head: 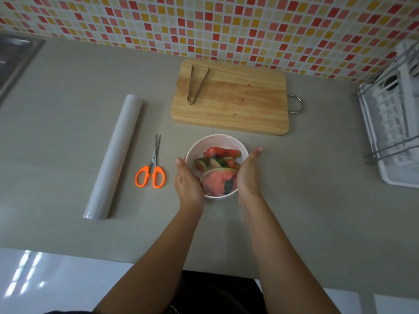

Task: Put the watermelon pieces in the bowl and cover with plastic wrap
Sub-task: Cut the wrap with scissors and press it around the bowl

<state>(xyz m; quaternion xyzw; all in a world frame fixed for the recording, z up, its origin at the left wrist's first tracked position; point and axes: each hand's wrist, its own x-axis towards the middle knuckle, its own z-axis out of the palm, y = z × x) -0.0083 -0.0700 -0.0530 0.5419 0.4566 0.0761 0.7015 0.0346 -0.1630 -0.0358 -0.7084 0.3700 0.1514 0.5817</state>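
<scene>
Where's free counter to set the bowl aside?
Bare counter: the right stretch between bowl and dish rack; the near strip below the hands; far left, between roll and sink. Crowded: scissors by the bowl, cutting board behind.

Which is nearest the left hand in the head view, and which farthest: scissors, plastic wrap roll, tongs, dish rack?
From the left hand:
1. Scissors, just to its left.
2. Plastic wrap roll, further left.
3. Tongs, on the cutting board behind.
4. Dish rack, far right.
</scene>
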